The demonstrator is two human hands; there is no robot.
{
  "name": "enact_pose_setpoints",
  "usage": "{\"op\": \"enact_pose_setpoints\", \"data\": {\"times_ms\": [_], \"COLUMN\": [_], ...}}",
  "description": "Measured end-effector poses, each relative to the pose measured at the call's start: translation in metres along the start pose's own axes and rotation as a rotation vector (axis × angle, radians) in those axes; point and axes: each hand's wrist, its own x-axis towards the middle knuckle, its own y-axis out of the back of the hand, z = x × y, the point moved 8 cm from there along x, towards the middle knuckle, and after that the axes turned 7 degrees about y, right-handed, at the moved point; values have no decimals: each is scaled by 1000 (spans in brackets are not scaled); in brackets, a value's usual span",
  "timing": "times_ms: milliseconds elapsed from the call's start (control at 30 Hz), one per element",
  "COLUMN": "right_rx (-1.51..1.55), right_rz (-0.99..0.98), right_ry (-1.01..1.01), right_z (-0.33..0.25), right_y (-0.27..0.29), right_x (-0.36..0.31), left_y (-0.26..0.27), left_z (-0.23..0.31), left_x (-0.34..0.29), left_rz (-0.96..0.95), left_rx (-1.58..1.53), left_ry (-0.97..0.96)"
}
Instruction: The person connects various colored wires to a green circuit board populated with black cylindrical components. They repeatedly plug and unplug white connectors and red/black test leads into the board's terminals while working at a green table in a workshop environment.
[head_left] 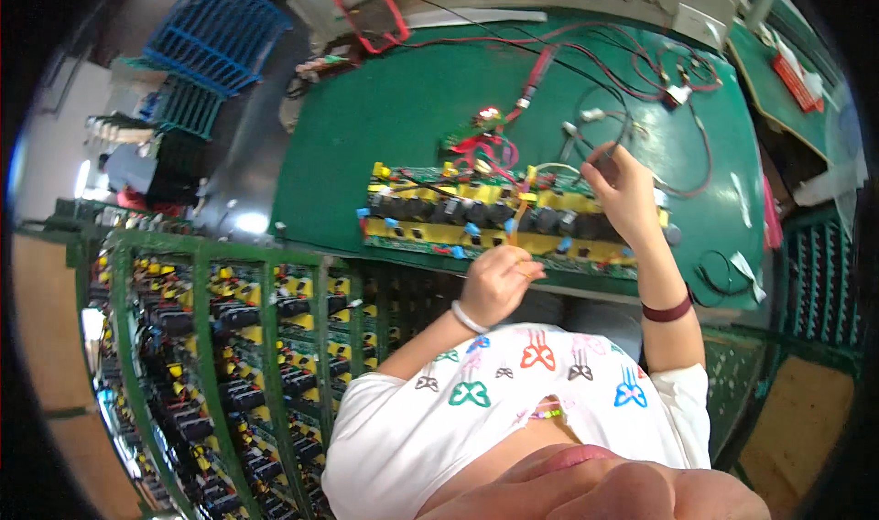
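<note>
one long circuit board (485,214) lies on the worktop (339,135), just beyond the fingers of the left hand (499,284), which look pinched on a thin orange wire (520,218); those of the right hand (624,192) curl beside a dark cable (584,141), grip unclear. the board should be stiff, heavyish, its parts fragile: hold both ends. its long axis runs left to right before the fingers.
</note>
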Motion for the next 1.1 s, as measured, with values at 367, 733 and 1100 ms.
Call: {"op": "enact_pose_setpoints", "data": {"times_ms": [367, 733, 1100], "right_rx": [-628, -712, -714], "right_rz": [-25, -189, -204], "right_ry": [43, 56, 113], "right_z": [43, 168, 168], "right_y": [124, 140, 145], "right_x": [82, 142, 138], "left_y": [-31, -168, -237], "left_z": [49, 142, 168], "left_x": [63, 97, 81], "left_rz": [-101, -317, -375], "left_rx": [-451, -111, 184], "left_ry": [72, -153, -361]}}
